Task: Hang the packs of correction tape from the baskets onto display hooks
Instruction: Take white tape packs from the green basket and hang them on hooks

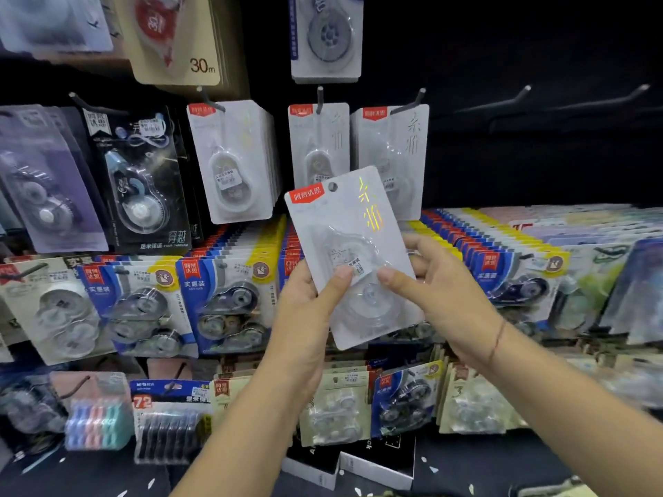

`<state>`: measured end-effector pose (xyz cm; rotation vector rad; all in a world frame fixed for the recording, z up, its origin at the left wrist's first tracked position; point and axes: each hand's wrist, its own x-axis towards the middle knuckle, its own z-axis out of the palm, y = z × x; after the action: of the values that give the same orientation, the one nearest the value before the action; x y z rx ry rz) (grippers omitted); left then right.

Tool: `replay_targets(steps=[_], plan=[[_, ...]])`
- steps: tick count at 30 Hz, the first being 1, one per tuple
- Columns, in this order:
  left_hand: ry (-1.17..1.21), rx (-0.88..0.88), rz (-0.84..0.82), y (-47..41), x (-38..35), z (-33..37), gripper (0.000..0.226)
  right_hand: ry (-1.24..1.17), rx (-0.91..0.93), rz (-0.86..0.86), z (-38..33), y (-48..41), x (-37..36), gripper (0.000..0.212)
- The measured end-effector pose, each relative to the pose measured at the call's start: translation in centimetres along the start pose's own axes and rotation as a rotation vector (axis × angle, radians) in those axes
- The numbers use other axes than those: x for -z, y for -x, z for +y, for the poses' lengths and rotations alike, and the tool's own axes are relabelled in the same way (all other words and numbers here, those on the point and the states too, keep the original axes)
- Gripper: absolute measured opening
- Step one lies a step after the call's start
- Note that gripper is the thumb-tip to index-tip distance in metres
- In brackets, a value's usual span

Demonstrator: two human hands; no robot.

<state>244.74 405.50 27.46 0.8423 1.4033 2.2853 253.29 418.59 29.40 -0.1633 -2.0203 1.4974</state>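
Note:
A white pack of correction tape [344, 224] with a red label, gold characters and a punched hole at its top is tilted left in front of the display. My left hand [305, 313] grips its lower left edge, thumb on the clear blister. My right hand [434, 292] holds its right side, thumb on the front and fingers behind. Just above it, matching white packs hang on a middle hook [319, 98] and a right hook [412, 100]. No basket is in view.
Two bare hooks [516, 95] [631, 93] stick out at the upper right over a dark panel. More tape packs hang at the left [140, 181] and fill rows below [222, 303]. Black boxes [376, 464] lie at the bottom.

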Motion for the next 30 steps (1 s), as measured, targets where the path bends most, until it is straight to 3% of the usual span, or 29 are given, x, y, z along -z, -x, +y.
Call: replay_targets(steps=[3,5,8,11,30], plan=[[-0.439,-0.230,0.049,-2.2,0.5,0.2,0.021,0.012,0.108,0.173,-1.6,-1.4,2.5,0.039],[-0.858,-0.348,0.024,-3.9,1.7,0.0,0.032,-0.010,0.153,0.269,-2.7,-2.7,4.2,0.030],[-1.250,-0.316,-0.102,-5.8,2.8,-0.9,0.051,-0.019,0.179,0.330,-3.7,-4.4,5.9,0.027],[-1.454,-0.281,-0.209,-6.2,2.8,-1.6,0.052,0.001,0.160,0.341,-3.5,-5.3,6.2,0.026],[-1.507,-0.406,-0.221,-6.6,4.2,-3.3,0.057,0.135,0.013,0.409,4.2,-14.7,3.6,0.037]])
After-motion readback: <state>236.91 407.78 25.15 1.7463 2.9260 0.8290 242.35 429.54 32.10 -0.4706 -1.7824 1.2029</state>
